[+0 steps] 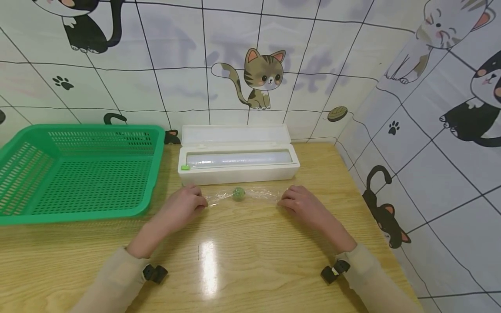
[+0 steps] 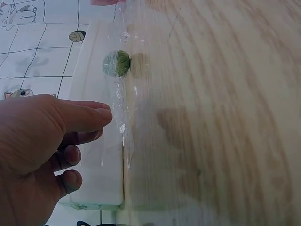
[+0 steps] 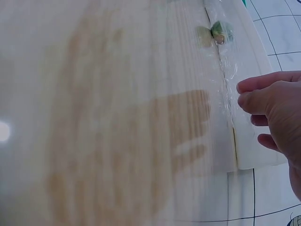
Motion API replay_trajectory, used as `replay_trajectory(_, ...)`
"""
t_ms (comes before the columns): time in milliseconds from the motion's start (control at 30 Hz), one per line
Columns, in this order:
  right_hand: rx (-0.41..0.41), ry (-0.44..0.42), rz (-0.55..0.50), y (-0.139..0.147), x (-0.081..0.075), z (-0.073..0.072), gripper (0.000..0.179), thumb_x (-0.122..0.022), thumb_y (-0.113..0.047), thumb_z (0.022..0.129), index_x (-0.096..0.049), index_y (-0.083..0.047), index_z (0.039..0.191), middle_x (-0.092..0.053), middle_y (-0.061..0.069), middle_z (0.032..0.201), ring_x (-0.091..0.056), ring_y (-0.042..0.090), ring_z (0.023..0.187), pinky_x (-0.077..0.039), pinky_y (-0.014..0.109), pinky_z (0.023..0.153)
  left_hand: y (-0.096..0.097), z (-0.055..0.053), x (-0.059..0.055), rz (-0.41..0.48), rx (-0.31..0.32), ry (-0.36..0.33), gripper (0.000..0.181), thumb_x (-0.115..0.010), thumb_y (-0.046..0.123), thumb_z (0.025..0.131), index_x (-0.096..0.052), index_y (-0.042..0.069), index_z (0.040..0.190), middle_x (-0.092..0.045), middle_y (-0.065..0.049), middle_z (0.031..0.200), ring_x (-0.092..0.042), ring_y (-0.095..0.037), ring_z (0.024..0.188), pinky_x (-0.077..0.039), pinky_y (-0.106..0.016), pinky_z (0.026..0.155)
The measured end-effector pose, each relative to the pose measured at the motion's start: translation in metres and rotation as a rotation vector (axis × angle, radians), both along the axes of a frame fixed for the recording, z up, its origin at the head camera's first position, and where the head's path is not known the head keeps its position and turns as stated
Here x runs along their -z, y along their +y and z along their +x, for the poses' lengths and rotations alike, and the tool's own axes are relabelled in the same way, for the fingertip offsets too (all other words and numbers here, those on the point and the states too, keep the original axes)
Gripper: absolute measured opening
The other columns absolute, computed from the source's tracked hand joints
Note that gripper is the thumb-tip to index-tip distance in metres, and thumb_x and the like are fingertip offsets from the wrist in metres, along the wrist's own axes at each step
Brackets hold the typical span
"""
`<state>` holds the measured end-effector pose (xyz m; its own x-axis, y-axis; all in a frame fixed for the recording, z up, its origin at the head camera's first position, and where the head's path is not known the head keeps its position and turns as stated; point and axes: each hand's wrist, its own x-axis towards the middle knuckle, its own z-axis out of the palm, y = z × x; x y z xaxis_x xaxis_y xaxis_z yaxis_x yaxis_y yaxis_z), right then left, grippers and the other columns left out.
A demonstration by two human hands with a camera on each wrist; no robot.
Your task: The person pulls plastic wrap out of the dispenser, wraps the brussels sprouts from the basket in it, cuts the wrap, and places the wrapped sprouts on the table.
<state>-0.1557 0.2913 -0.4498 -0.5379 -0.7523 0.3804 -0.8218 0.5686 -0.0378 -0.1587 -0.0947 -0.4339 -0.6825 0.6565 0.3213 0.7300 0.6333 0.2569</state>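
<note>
A small round green vegetable, like a Brussels sprout (image 1: 238, 194), lies in a strip of clear cling film (image 1: 264, 194) in front of the white dispenser box. My left hand (image 1: 184, 204) pinches the strip's left end between thumb and fingers. At the opposite end, my right hand (image 1: 303, 206) pinches the film the same way. In the left wrist view the sprout (image 2: 117, 63) shows leafy veins through the film, and a brownish base shows in the right wrist view on the sprout (image 3: 222, 33). The film is stretched and crinkled between both hands.
Behind the hands stands a white cling film dispenser (image 1: 238, 176), lid raised, with a film roll (image 1: 238, 159) inside and a green slider (image 1: 185, 167) at its left. A green plastic basket (image 1: 154, 191) sits at the left. Cat-patterned sheeting (image 1: 176, 87) covers the walls around the wooden table (image 1: 250, 261).
</note>
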Motion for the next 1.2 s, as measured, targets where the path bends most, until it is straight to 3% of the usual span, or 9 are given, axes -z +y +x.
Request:
replay_trajectory(300,0.020,-0.026,0.049,0.001,0.001,0.000,0.019,-0.083,0.004,0.080,-0.078,-0.008,0.094,-0.067,0.003,0.092,-0.060,0.022,0.089,-0.051,0.039,0.082,0.003,-0.001,0.008,-0.021,-0.016,0.006,0.015,-0.082,-0.003,0.080,-0.076,0.010,0.076,-0.055,0.001,0.071,-0.050,-0.021,0.072,-0.048,-0.036,0.066)
replay_trajectory(600,0.060,-0.098,0.010,0.009,-0.004,0.000,0.009,-0.078,-0.005,0.088,-0.078,-0.004,0.097,-0.070,0.004,0.094,-0.062,0.025,0.092,-0.052,0.042,0.083,0.000,-0.001,0.011,-0.020,-0.036,-0.026,0.014,-0.080,-0.002,0.083,-0.075,0.010,0.077,-0.054,0.002,0.072,-0.050,-0.021,0.074,-0.048,-0.036,0.066)
replay_trajectory(833,0.099,-0.067,-0.043,0.012,-0.018,-0.004,0.013,-0.078,0.000,0.086,-0.078,0.000,0.098,-0.071,0.007,0.092,-0.061,0.026,0.089,-0.052,0.042,0.080,-0.011,0.004,0.010,0.091,-0.043,-0.038,0.004,-0.079,0.007,0.088,-0.079,0.004,0.085,-0.059,0.002,0.076,-0.053,-0.017,0.074,-0.048,-0.033,0.065)
replay_trajectory(933,0.112,-0.047,-0.080,0.012,-0.026,-0.007,0.010,-0.079,0.001,0.085,-0.078,0.000,0.095,-0.070,0.007,0.090,-0.060,0.027,0.087,-0.052,0.042,0.078,-0.009,0.005,0.004,0.135,-0.056,-0.046,0.004,-0.078,0.007,0.090,-0.079,0.004,0.088,-0.060,0.002,0.078,-0.054,-0.017,0.076,-0.049,-0.033,0.065)
replay_trajectory(1067,0.121,-0.045,-0.171,0.005,-0.035,-0.010,0.012,-0.080,0.003,0.083,-0.078,0.000,0.095,-0.070,0.006,0.091,-0.061,0.027,0.088,-0.052,0.043,0.078,0.004,0.003,-0.006,0.218,-0.070,-0.043,0.003,-0.078,0.004,0.089,-0.080,0.003,0.092,-0.063,-0.001,0.081,-0.056,-0.019,0.077,-0.050,-0.034,0.066)
replay_trajectory(1200,0.069,-0.044,-0.279,-0.015,-0.039,-0.014,0.018,-0.081,0.007,0.080,-0.079,0.000,0.096,-0.073,0.007,0.093,-0.066,0.028,0.089,-0.056,0.043,0.078,0.030,-0.005,-0.010,0.325,-0.065,-0.015,0.007,-0.080,0.000,0.086,-0.080,-0.001,0.093,-0.071,-0.007,0.084,-0.064,-0.025,0.079,-0.054,-0.038,0.069)
